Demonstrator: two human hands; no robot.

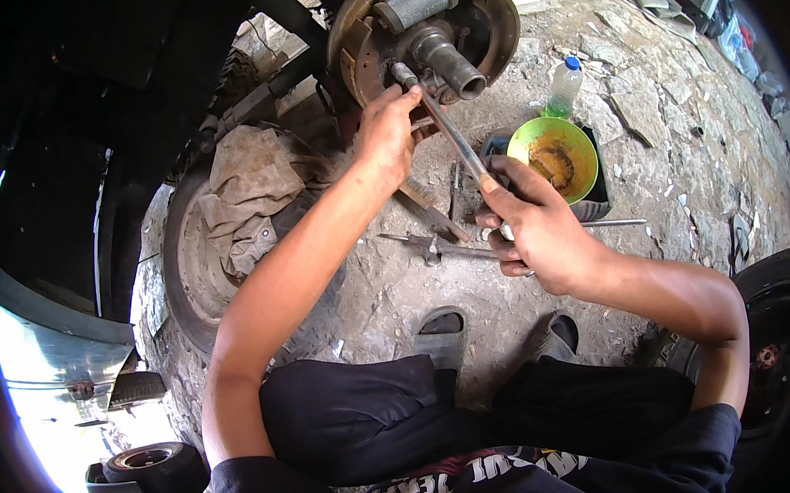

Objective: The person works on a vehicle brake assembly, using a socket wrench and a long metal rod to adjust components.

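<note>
A long, shiny socket wrench [454, 134] slants from my right hand up to a rusty drum brake assembly [351, 50]. Its socket end [403, 73] meets the brake's backing plate, left of the protruding axle spindle [449, 63]. Close behind that socket, my left hand [385, 139] is closed around the bar, its thumb along the top; some of its fingers are hidden. My right hand [540, 227] is wrapped round the near end of the wrench. A grey cylinder [415, 3] sits at the top of the brake.
A green bowl [518, 140] with brownish residue stands at right, beside a bottle with a blue cap [564, 89]. Hand tools [439, 245] and a wooden-handled brush [433, 214] lie on the stony ground. At left, a cloth [251, 187] drapes over a tyre [189, 273].
</note>
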